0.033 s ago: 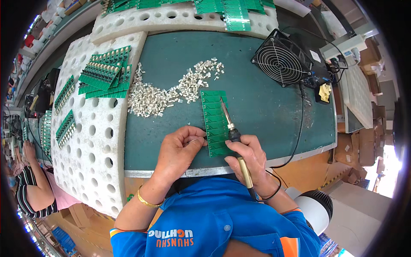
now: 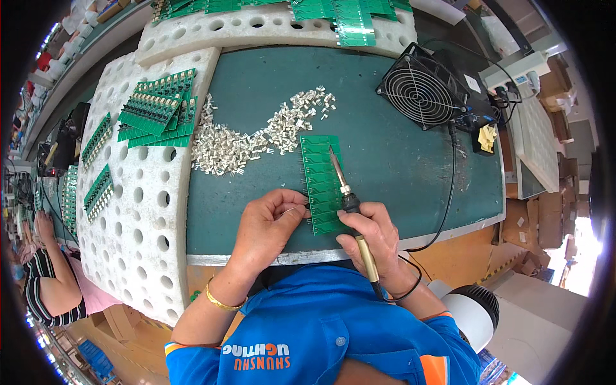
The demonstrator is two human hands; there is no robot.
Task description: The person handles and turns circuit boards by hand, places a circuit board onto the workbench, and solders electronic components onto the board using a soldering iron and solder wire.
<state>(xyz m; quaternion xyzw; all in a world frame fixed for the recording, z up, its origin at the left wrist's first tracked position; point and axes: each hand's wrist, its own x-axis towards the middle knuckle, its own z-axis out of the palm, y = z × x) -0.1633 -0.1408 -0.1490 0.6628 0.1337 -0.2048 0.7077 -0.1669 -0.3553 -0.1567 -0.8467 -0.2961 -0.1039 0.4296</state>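
Note:
A long green circuit board point(image 2: 321, 170) lies in front of me on the table, pins sticking out along its left edge. My left hand point(image 2: 269, 224) is closed in a pinch at the board's lower left edge, beside a small dark part. A thin pale line shows at these fingers; I cannot tell what it is. My right hand point(image 2: 375, 240) grips a soldering iron point(image 2: 351, 204) by its handle. The iron's metal tip points up and left, over the board's upper right part; whether it touches is unclear. Left of the board spreads a heap of small white connectors point(image 2: 224, 147).
On the left, a white foam slab point(image 2: 138, 224) with holes bears stacked populated boards point(image 2: 154, 109). Another foam slab point(image 2: 237, 35) with green boards lies at the back. A black fan point(image 2: 420, 93) and a yellow sponge point(image 2: 486, 138) stand right. A co-worker's arm point(image 2: 58, 276) shows far left.

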